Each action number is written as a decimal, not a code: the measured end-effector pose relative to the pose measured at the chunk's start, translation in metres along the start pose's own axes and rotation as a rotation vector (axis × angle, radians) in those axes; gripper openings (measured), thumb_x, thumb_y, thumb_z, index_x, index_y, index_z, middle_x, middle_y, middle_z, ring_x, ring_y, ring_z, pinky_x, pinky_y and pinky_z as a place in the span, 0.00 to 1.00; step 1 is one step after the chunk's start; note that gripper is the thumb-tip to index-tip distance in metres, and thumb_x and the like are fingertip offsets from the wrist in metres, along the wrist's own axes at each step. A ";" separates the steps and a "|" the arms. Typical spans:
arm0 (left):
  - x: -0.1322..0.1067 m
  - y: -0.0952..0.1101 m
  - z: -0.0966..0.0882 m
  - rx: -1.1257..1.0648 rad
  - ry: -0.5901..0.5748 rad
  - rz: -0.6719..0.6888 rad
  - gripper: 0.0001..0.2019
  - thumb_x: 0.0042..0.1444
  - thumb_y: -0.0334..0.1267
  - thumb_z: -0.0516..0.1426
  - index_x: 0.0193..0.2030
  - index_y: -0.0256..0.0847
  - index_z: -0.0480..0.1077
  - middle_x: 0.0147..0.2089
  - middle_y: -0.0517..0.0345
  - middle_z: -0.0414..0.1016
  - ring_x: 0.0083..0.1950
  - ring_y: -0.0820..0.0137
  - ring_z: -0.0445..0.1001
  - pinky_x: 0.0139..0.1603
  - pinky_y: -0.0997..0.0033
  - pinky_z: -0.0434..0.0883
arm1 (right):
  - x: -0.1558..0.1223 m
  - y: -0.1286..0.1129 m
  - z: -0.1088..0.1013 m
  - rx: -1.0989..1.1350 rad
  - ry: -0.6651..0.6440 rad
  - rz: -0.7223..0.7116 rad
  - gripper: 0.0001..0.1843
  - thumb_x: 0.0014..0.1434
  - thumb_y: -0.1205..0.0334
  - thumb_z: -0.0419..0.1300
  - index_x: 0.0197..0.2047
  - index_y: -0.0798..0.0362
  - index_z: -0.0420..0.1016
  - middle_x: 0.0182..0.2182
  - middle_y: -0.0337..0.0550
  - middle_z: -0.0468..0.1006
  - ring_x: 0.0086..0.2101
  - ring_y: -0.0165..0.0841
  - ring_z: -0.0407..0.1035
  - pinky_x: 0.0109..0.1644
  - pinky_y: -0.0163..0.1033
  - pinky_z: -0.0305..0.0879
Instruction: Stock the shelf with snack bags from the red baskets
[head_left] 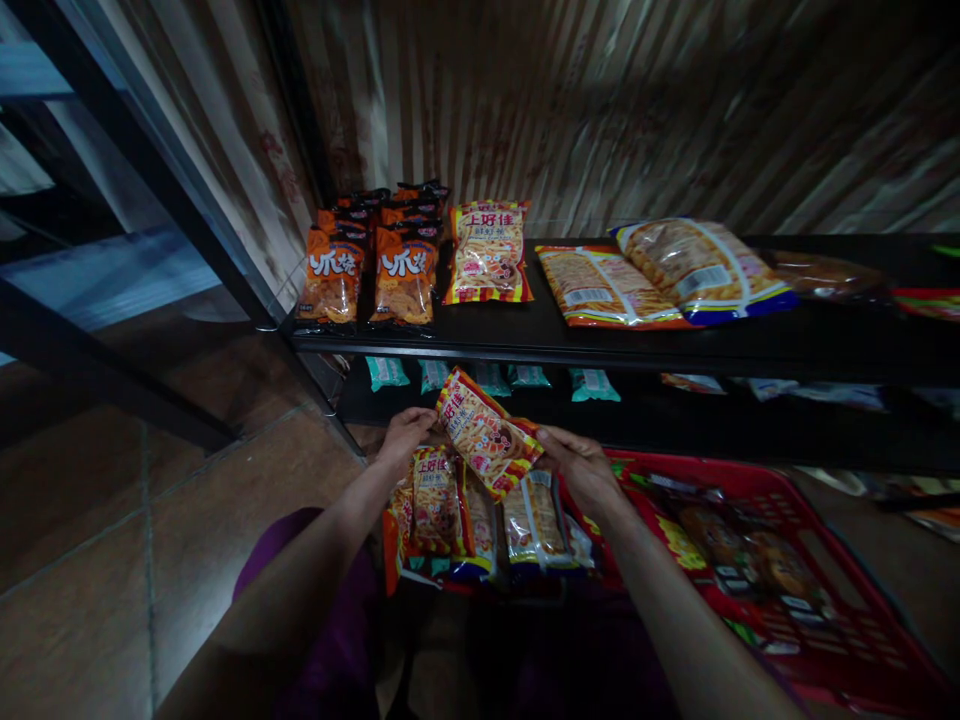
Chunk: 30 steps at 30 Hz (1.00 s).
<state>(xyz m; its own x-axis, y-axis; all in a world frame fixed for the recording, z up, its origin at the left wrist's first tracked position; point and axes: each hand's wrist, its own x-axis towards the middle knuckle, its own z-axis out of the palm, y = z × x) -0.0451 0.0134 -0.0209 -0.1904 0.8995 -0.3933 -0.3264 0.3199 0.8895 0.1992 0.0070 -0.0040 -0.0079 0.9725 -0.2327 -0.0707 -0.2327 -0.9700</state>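
Note:
My right hand (581,468) is closed on the right edge of a red-and-yellow snack bag (486,432), which it holds tilted above a pile of more bags. My left hand (403,436) curls its fingers over the top of another bag of the same kind (435,500) standing in the pile. Several such bags (525,520) lie below both hands, at the left end of a red plastic basket (825,590). On the black shelf (525,335) above, one matching bag (488,252) stands beside orange snack bags (405,275).
Wide flat snack bags (660,272) lie on the shelf's right part. Teal packets (592,385) sit on the lower shelf behind my hands. A black metal frame (150,180) stands at the left over a brown tiled floor (112,560). Striped wallpaper covers the wall behind.

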 end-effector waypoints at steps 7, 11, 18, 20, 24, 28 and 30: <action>-0.002 -0.002 0.005 -0.016 -0.094 -0.096 0.13 0.38 0.40 0.67 0.29 0.36 0.73 0.33 0.51 0.76 0.34 0.70 0.73 0.40 0.67 0.71 | -0.004 0.000 0.002 -0.079 -0.062 -0.041 0.20 0.44 0.46 0.66 0.36 0.51 0.81 0.32 0.45 0.82 0.32 0.40 0.75 0.37 0.43 0.69; 0.000 -0.005 0.006 -0.038 -0.093 -0.099 0.14 0.37 0.41 0.68 0.29 0.36 0.72 0.34 0.51 0.75 0.36 0.69 0.73 0.39 0.66 0.73 | -0.002 0.003 0.002 -0.062 -0.048 -0.061 0.19 0.44 0.46 0.67 0.35 0.51 0.81 0.32 0.44 0.82 0.33 0.40 0.75 0.39 0.44 0.70; -0.003 -0.004 0.007 -0.095 -0.125 -0.142 0.19 0.36 0.46 0.68 0.31 0.37 0.72 0.38 0.49 0.75 0.35 0.68 0.72 0.36 0.62 0.75 | -0.006 0.005 0.008 -0.362 -0.194 -0.269 0.17 0.54 0.47 0.59 0.39 0.48 0.81 0.38 0.43 0.82 0.40 0.42 0.75 0.47 0.48 0.70; -0.005 -0.004 0.008 -0.128 -0.187 -0.167 0.21 0.37 0.49 0.67 0.34 0.37 0.72 0.40 0.49 0.75 0.36 0.67 0.73 0.35 0.63 0.74 | -0.011 0.008 0.014 -0.516 -0.260 -0.442 0.14 0.57 0.52 0.56 0.41 0.47 0.80 0.41 0.44 0.81 0.43 0.40 0.74 0.49 0.47 0.69; -0.009 -0.005 0.015 -0.193 -0.294 -0.178 0.23 0.39 0.52 0.65 0.38 0.37 0.73 0.39 0.49 0.76 0.35 0.67 0.74 0.34 0.69 0.71 | -0.026 0.016 0.033 -0.805 -0.356 -0.751 0.15 0.61 0.61 0.53 0.48 0.46 0.76 0.45 0.46 0.78 0.43 0.37 0.74 0.47 0.43 0.71; -0.013 -0.007 0.021 -0.247 -0.280 -0.192 0.23 0.38 0.49 0.66 0.40 0.37 0.73 0.38 0.50 0.78 0.36 0.66 0.75 0.38 0.68 0.72 | -0.038 0.020 0.052 -0.948 -0.383 -0.887 0.15 0.62 0.65 0.51 0.48 0.48 0.75 0.43 0.48 0.77 0.41 0.35 0.73 0.42 0.40 0.73; -0.014 -0.008 0.023 -0.261 -0.236 -0.197 0.23 0.36 0.44 0.68 0.40 0.37 0.73 0.37 0.51 0.78 0.36 0.66 0.76 0.39 0.68 0.72 | -0.039 0.020 0.060 -0.949 -0.396 -0.901 0.14 0.61 0.66 0.51 0.46 0.50 0.75 0.41 0.49 0.76 0.40 0.35 0.73 0.41 0.39 0.72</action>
<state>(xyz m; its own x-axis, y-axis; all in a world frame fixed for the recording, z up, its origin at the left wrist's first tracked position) -0.0183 0.0055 -0.0175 0.1071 0.8821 -0.4587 -0.5654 0.4335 0.7017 0.1383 -0.0355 -0.0104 -0.6175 0.6888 0.3797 0.5009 0.7166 -0.4854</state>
